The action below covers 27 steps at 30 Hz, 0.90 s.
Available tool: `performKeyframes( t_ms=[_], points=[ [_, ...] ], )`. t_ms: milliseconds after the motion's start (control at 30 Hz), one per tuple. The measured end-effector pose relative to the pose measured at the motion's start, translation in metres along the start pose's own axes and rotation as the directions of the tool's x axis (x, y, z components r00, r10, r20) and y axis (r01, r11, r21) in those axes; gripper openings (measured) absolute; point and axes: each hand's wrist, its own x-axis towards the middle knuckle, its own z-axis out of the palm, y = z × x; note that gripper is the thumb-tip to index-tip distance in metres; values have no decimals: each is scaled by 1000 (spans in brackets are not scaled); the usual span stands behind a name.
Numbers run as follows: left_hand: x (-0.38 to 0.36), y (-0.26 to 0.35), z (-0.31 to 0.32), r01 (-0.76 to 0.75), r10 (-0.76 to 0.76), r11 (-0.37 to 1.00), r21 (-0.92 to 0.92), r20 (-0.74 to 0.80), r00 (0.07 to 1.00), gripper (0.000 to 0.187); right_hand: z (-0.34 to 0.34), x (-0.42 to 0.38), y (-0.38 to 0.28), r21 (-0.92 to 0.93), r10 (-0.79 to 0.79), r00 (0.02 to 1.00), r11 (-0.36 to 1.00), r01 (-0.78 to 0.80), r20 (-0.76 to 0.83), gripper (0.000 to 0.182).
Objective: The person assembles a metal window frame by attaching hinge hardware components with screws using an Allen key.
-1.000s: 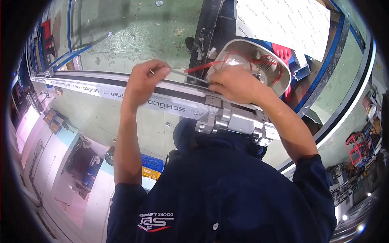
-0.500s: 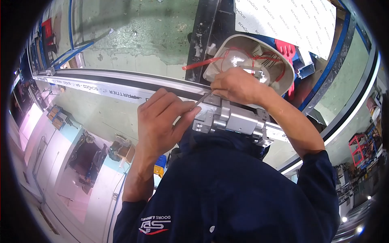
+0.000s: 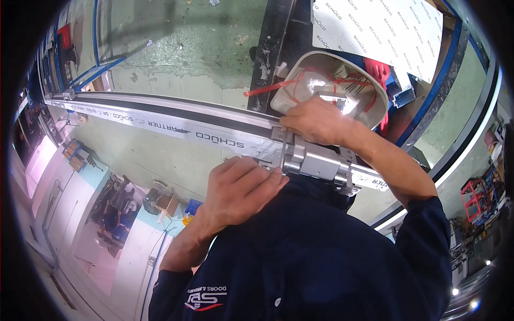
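Note:
A silver door hinge (image 3: pixel 319 161) sits on a long aluminium profile (image 3: pixel 176 124) covered with printed Schüco film. Across the hinge's left end lies a thin metal rod that looks like a hex key (image 3: pixel 284 152). The near end of this key is pinched between the closed fingers of my left hand (image 3: pixel 241 190), close to my shirt. My right hand (image 3: pixel 316 122) is closed at the key's far end, by the profile's inner edge; its fingertips partly cover that end. Where the key meets the metal is too small to make out.
Just beyond my right hand stands a cream plastic bin (image 3: pixel 289 88) with red strips and metal parts inside. Behind it lies a white printed sheet (image 3: pixel 380 32). Red gloves (image 3: pixel 377 69) are beside the bin. A bench with tools and boxes (image 3: pixel 155 200) is to the left.
My left hand has swung toward my body and to the right, turning the hex key from a slant to nearly straight away from me. My right hand has stayed almost in place.

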Motion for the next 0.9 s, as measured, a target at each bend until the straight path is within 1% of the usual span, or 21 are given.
performKeyframes(
  t_ms=[100,200,300,400,467,500,533,633,733,800,833,900],
  points=[
    [6,-1,2,28,-28,999,-32,-9,1000,26,4,-3,5,-18,-27,1000,999,27,6,21],
    [1,6,10,58,-58,998,-38,-12,998,35,8,6,6,-39,-33,999,999,33,7,21],
    [-15,9,11,92,-94,995,-35,-73,993,32,1,9,2,-79,11,996,997,-4,86,21],
    [-19,-3,-2,248,-251,968,-44,-86,964,27,1,13,6,-35,8,994,999,-4,110,18],
    [-22,-21,-7,383,-392,920,-85,-162,906,18,-4,19,6,16,86,980,996,-90,177,15],
    [-23,-25,-9,495,-514,857,-146,-162,842,15,-5,20,5,42,124,970,990,-136,211,15],
    [-23,-29,-10,594,-626,777,-207,-156,764,11,-5,19,3,70,126,973,987,-142,193,14],
    [-29,-38,-5,668,-774,595,-447,-97,625,9,-4,14,1,145,122,984,979,-140,127,17],
    [-24,-30,-5,664,-745,650,-368,-138,653,4,1,13,7,183,82,995,979,-92,58,17],
    [-21,-27,-9,693,-758,638,-336,-121,641,8,-2,15,7,181,57,998,981,-63,40,16],
    [-19,-27,-10,705,-764,633,-319,-113,635,10,-3,16,7,168,65,996,983,-74,59,16],
    [-16,-40,-13,707,-746,657,-262,-89,660,9,-3,19,5,142,81,992,985,-94,97,16]
  ],
)
